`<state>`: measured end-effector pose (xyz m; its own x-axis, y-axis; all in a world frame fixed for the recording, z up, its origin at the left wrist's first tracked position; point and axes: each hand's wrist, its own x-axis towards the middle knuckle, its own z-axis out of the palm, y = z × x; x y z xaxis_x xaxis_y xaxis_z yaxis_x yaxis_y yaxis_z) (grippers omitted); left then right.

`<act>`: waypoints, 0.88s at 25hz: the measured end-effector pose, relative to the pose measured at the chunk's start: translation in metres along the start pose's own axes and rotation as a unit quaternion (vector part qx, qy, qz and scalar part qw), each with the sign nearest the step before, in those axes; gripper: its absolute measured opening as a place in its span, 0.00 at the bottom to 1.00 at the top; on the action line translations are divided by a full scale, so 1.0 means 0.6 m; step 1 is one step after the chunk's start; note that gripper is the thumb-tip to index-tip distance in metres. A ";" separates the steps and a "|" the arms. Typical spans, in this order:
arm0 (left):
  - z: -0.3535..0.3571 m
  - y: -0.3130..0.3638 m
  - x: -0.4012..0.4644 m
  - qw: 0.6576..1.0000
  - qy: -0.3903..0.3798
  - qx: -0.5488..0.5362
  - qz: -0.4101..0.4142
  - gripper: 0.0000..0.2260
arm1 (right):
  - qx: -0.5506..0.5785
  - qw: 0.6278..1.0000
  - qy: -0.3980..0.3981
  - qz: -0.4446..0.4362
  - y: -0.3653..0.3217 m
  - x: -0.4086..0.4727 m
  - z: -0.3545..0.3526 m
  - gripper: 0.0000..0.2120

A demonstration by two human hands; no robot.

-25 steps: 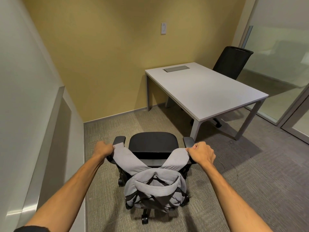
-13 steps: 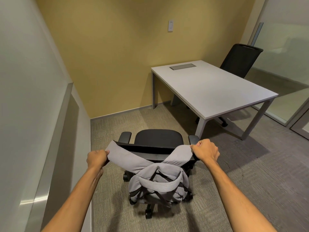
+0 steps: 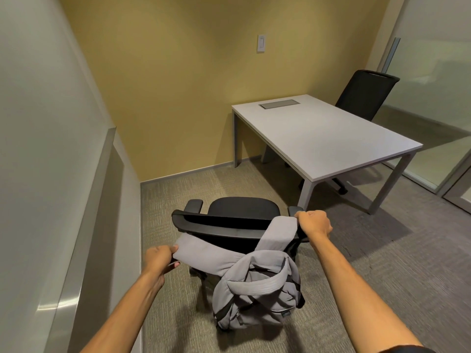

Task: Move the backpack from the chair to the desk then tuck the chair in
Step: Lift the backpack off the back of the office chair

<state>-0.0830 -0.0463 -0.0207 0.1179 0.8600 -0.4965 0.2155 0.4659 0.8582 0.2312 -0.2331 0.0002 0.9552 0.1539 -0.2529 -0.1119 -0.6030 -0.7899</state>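
A person's two bare arms reach toward a black office chair (image 3: 237, 222) standing on grey-beige carpet (image 3: 382, 263) in a small meeting room, seen from the head camera. A grey backpack (image 3: 254, 294) hangs behind the chair's backrest, its body below the top rail and its two wide shoulder straps spread up and apart. The left hand (image 3: 159, 258) has its fingers curled tight around the end of the left strap, which is off the backrest and held just below and beside the rail's left corner. The right hand (image 3: 314, 222) is clenched in a fist over the right strap where that strap is looped over the backrest's right corner, beside the right armrest. The white desk (image 3: 326, 138) stands well apart from the chair, ahead and to the right, its short end against the mustard-yellow wall (image 3: 178, 85), with a grey cable hatch (image 3: 279, 104) set into its top near the wall. A second black chair (image 3: 364, 94) sits on the desk's far side, in front of a frosted glass partition (image 3: 438, 72). A white light switch (image 3: 261, 43) is mounted on the yellow wall above the desk.
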 end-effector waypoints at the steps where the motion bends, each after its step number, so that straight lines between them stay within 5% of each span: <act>1: 0.008 -0.002 -0.009 1.000 -0.012 0.004 0.003 0.07 | 0.045 0.999 -0.001 0.030 0.004 0.005 -0.003 0.08; 9: 0.066 -0.019 -0.030 0.997 -0.055 0.044 0.017 0.09 | 0.363 0.919 -0.019 0.154 0.042 -0.009 -0.034 0.03; 22: 0.082 -0.022 -0.023 0.979 -0.105 0.146 0.092 0.19 | 0.467 0.867 -0.033 0.172 0.081 -0.077 -0.093 0.12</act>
<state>-0.0397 -0.0746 -0.0314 0.3701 0.8478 -0.3799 0.4369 0.2020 0.8765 0.1971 -0.3131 0.0049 0.8065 0.1546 -0.5707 -0.5902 0.2689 -0.7612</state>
